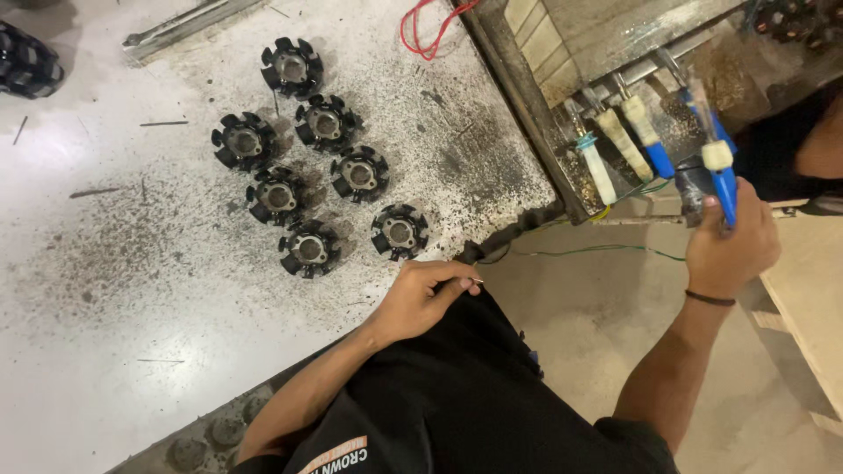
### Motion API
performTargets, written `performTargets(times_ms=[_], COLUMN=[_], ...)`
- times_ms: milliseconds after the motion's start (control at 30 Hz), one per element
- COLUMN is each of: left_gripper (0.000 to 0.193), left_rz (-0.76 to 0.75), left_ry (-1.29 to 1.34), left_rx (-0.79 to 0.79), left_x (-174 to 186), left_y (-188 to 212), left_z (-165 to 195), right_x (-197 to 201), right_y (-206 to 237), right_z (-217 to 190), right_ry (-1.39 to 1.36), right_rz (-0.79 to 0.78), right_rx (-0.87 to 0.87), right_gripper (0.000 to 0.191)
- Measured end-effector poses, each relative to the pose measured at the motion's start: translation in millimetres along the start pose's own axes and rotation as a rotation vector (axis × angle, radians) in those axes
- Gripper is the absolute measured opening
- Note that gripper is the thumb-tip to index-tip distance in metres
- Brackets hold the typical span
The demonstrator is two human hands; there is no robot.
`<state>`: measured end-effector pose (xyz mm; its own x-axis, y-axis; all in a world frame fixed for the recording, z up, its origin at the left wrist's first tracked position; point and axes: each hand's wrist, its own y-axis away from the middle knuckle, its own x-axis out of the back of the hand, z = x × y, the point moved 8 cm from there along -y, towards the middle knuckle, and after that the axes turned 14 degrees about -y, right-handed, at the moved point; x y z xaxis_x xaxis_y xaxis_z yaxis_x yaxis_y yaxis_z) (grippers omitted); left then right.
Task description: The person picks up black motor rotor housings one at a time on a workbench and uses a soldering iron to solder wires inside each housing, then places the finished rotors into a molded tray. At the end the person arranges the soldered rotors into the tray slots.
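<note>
My left hand [428, 294] rests at the edge of the white speckled table [132, 290], with thumb and forefinger pinched on the end of a thin wire [479, 281]. A green wire [597, 251] runs from there toward the right. My right hand [731, 241] is raised at the right, closed around a blue handle [725, 191] with a white tip. A dark part [694, 186] sits just left of its fingers. Several black toothed ring cores [325, 123] lie in a cluster on the table, apart from both hands.
A row of cream and blue levers [634, 132] hangs from a grimy metal fixture [536, 105] behind the table. A red wire loop [426, 35] lies at the top. A metal strip [184, 22] lies at the far left. Another person's arm [821, 145] shows at the right edge.
</note>
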<state>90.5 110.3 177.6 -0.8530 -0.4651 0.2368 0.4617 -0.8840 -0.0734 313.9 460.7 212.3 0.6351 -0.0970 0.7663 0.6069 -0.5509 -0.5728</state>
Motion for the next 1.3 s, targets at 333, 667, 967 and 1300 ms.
performTargets(times_ms=[333, 667, 967, 1300], left_gripper=[0.012, 0.013, 0.013, 0.015], left_rz=[0.057, 0.095, 0.137, 0.534], left_ry=[-0.067, -0.033, 0.021, 0.523], left_rx=[0.053, 0.099, -0.152, 0.033], left_x=[5.1, 23.5, -18.1, 40.2], left_y=[-0.1, 20.1, -0.7, 27.7], left_z=[23.9, 16.4, 14.9, -6.6], right_x=[-87.6, -40.2, -26.1, -14.6], right_y=[-93.0, -33.0, 52.3, 84.5], right_z=[80.1, 81.3, -156.2, -326.5], right_ry=[-0.106, 0.063, -0.681, -0.942], right_rz=[-0.149, -0.092, -0.073, -0.320], right_rx=[0.177, -0.024, 0.020, 0.919], right_gripper=[0.020, 0.022, 0.036, 0.044])
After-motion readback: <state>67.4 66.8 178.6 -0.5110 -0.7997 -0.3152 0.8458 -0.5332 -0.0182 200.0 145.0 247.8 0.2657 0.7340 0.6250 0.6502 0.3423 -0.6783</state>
